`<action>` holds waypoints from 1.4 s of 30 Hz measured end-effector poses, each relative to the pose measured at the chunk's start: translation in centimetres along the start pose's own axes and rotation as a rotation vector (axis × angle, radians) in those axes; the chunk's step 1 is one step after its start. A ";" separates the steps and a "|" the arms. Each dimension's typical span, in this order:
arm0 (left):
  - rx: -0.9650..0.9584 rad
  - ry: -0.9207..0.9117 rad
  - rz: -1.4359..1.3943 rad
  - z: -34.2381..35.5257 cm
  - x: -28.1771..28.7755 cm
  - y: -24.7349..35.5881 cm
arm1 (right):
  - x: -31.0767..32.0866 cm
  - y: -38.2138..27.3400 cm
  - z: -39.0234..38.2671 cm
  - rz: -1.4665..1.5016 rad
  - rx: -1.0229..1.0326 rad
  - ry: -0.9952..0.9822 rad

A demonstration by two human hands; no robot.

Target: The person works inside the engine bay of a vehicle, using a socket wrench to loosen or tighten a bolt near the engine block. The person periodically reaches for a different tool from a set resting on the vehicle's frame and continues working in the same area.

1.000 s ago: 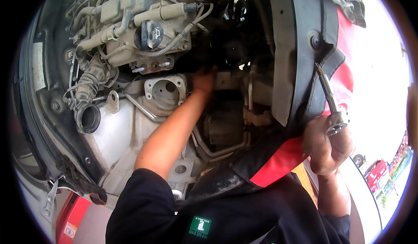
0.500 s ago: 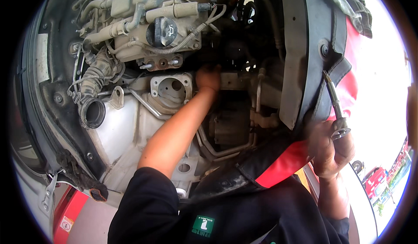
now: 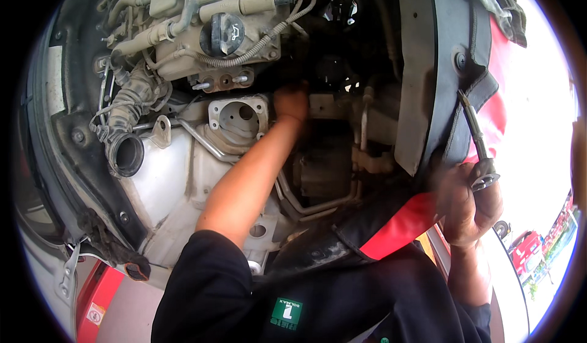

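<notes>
My left hand (image 3: 291,102) reaches deep into the dark gap of an engine bay, just right of a metal bracket with a large round opening (image 3: 238,120). Its fingers are lost in shadow, so whatever they touch is hidden. Out at the right side, my right hand (image 3: 468,208) is closed around a slim metal hand tool (image 3: 474,129). The tool's narrow end points up and away, and its rounded, flared end sits at my fingers; its exact kind is unclear. Part of this hand is blurred.
A dusty engine (image 3: 183,49) with a black oil filler cap (image 3: 223,34) fills the upper left. Below it are a ribbed intake hose (image 3: 129,107) and bent metal pipes (image 3: 208,141). A black and red fender cover (image 3: 397,230) lies at the right, with a cloth (image 3: 498,6) above.
The view has shifted slightly, and the engine sits a little higher and further left. My left hand stays in the gap; the right still holds the tool at the side.
</notes>
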State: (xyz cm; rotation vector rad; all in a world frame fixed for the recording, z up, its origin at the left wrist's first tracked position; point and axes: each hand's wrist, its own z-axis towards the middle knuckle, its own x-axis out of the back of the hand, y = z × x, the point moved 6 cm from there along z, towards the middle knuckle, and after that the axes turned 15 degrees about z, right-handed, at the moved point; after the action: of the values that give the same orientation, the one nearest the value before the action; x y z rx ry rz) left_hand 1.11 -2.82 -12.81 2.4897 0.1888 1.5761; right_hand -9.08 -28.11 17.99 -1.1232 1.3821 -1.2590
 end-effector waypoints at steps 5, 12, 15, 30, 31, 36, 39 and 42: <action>-0.029 0.075 0.177 0.6 0.7 -0.4 | -0.4 -0.3 0.3 -0.003 0.038 -0.007; 0.253 0.177 -0.139 -1.4 2.7 -0.9 | -0.4 -0.2 0.2 -0.034 0.001 0.013; 0.259 0.126 -0.110 -1.5 2.3 -1.1 | -0.9 -0.4 0.4 -0.040 0.020 0.015; 0.065 0.032 -0.214 -1.4 0.3 -0.1 | -0.7 -0.8 0.5 -0.135 0.030 0.006; 0.075 0.023 -0.200 -1.2 0.4 -0.2 | -0.9 -0.9 0.5 -0.150 0.015 0.018; 0.092 0.066 -0.118 -3.8 3.2 -1.3 | -6.5 -3.2 1.5 -0.529 0.105 -0.423; -0.015 -0.282 -0.057 -3.7 6.7 -2.0 | -12.9 -3.8 2.3 -0.752 0.140 -0.693; 0.209 -0.843 0.013 -2.6 9.1 -4.3 | -17.8 -1.2 3.9 -1.011 0.044 -1.038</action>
State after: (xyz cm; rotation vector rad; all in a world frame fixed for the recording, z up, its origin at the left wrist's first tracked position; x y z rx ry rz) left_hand 2.58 3.47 -4.66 3.0599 0.2097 0.4137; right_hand -2.42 -11.22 19.94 -2.1286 -0.0510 -0.9972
